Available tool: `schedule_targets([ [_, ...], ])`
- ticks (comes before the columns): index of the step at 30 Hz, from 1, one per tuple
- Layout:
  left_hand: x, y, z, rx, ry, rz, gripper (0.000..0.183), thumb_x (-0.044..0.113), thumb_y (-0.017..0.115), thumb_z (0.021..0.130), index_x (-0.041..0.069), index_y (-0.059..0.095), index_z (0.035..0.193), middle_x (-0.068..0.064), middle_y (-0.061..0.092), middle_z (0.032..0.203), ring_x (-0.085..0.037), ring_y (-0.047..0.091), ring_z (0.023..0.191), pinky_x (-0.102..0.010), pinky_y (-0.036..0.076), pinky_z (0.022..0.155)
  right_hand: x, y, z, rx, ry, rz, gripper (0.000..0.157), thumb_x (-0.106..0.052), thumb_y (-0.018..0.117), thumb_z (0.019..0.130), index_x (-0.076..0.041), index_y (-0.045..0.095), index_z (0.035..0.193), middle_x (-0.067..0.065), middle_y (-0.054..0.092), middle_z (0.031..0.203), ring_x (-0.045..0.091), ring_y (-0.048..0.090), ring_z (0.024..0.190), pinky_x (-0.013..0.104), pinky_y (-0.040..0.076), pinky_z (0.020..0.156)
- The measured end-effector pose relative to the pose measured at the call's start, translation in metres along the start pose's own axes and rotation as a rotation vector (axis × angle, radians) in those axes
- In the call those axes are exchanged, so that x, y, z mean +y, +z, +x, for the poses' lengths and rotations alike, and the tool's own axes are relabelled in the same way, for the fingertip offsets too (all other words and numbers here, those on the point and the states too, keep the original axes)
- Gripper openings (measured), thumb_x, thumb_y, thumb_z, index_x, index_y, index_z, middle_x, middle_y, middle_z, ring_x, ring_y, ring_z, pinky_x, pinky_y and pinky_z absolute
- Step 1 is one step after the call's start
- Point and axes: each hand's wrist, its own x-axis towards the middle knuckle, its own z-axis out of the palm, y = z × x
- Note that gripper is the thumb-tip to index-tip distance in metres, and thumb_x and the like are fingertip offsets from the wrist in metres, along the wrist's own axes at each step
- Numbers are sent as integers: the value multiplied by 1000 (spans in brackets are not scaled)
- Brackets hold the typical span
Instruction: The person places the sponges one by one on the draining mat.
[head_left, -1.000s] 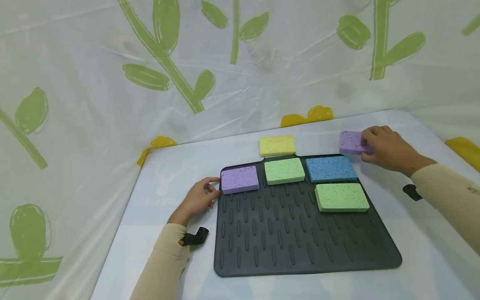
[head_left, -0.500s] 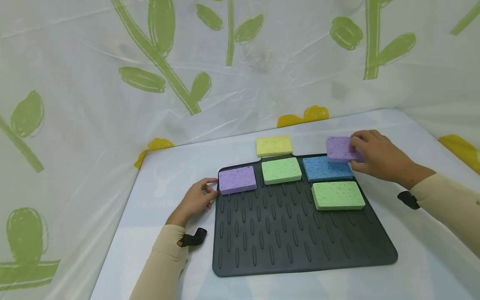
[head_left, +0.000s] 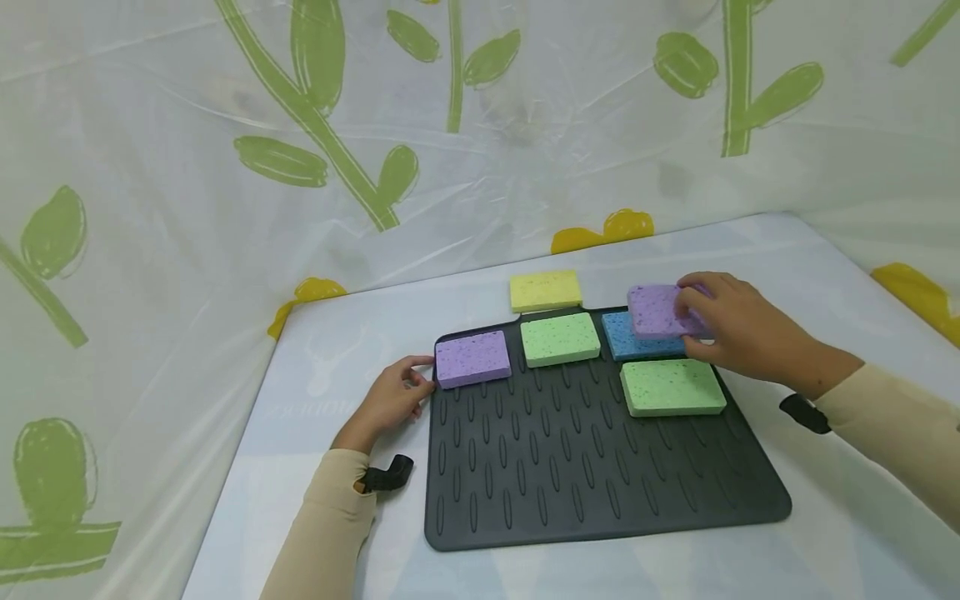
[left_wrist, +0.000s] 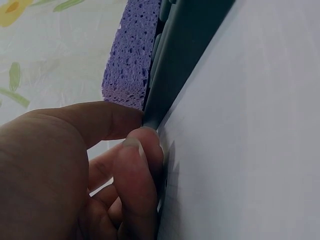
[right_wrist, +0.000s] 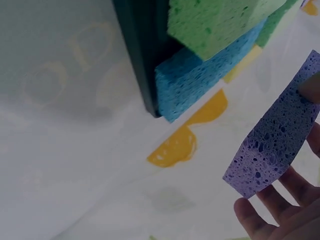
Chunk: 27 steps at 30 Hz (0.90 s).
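Note:
My right hand (head_left: 738,325) grips the right end of a purple sponge (head_left: 654,310) and holds it over the blue sponge (head_left: 618,337), partly covering it in the head view. The right wrist view has that purple sponge (right_wrist: 267,145) between thumb and fingers, apart from the mat. At the left edge of the dark ridged drying mat (head_left: 525,467), my left hand (head_left: 388,398) holds the rim with thumb and finger, beside another purple sponge (head_left: 472,358). On the mat lie a green sponge (head_left: 560,338) in the back row and a second green sponge (head_left: 671,387) in front of the blue one.
A yellow sponge (head_left: 545,290) lies on the white table (head_left: 330,358) behind the mat's back tab. A pale curtain (head_left: 187,208) with green leaf prints hangs along the table's back and left sides.
My right hand has carried the purple sponge left and toward me, from beyond the mat's back right corner to over the blue sponge. The left hand has stayed at the mat's edge.

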Motion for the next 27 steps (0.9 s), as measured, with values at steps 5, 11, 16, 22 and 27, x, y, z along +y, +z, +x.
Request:
schedule_targets([
  [5, 0, 0, 0, 0, -1, 1, 49, 17, 63, 95, 17, 53, 143, -9, 61, 98, -14, 56, 58, -27, 49, 53, -10, -1, -1, 17, -38, 0, 28, -11, 81, 75, -13, 61, 95, 20, 58, 130, 41, 52, 122, 62, 45, 97],
  [11, 0, -1, -1, -1, 1, 5, 49, 18, 63, 95, 18, 52, 143, -8, 61, 98, -14, 57, 58, -27, 49, 53, -23, 2, -1, 22, -56, 11, 28, -12, 80, 76, -13, 61, 95, 19, 59, 129, 39, 54, 120, 60, 46, 98],
  [16, 0, -1, -2, 0, 5, -3, 49, 17, 63, 95, 17, 53, 143, -9, 60, 98, -14, 56, 58, -27, 49, 54, -34, 6, -1, 16, -67, 9, 29, -14, 80, 76, -13, 60, 98, 18, 59, 129, 37, 55, 119, 57, 47, 99],
  [22, -1, -1, -1, 1, 7, -4, 49, 17, 63, 95, 17, 53, 143, -9, 61, 98, -14, 56, 59, -27, 49, 54, -48, 12, -1, 13, -83, 13, 36, -23, 82, 78, -10, 60, 103, 18, 59, 128, 39, 55, 119, 59, 48, 96],
  [27, -3, 1, 1, 3, -1, 8, 49, 18, 63, 95, 19, 52, 143, -8, 61, 99, -13, 57, 59, -27, 49, 55, -59, 18, 1, 18, -104, 44, 38, -26, 83, 78, -11, 59, 104, 15, 60, 127, 36, 56, 117, 55, 51, 94],
])
